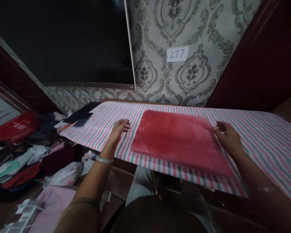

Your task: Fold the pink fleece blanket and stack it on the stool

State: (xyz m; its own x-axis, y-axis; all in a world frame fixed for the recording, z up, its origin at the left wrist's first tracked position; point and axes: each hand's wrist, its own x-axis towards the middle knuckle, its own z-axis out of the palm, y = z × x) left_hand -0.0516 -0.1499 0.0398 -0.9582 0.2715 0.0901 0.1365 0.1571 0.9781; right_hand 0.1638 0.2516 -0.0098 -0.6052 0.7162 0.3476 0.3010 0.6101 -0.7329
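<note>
A red plush cloth (174,139), flat and roughly rectangular like a mat or a folded piece, lies on the striped cover (104,119). My left hand (121,127) hovers just off the left edge of the plush cloth, holding nothing, its fingers slightly bent and apart. At the opposite side, my right hand (229,137) is by the right edge, thumb and forefinger apart with nothing visible between them. Its thumb tip looks close to the plush edge; whether it touches, I cannot tell. The front right corner of the cloth is blurred.
Left of the cover lies a dark phone (82,120). A large black screen (70,42) stands against the patterned wall, near a paper marked 277 (177,53). Piled clothes (26,165) and a red basket (16,126) are at the lower left.
</note>
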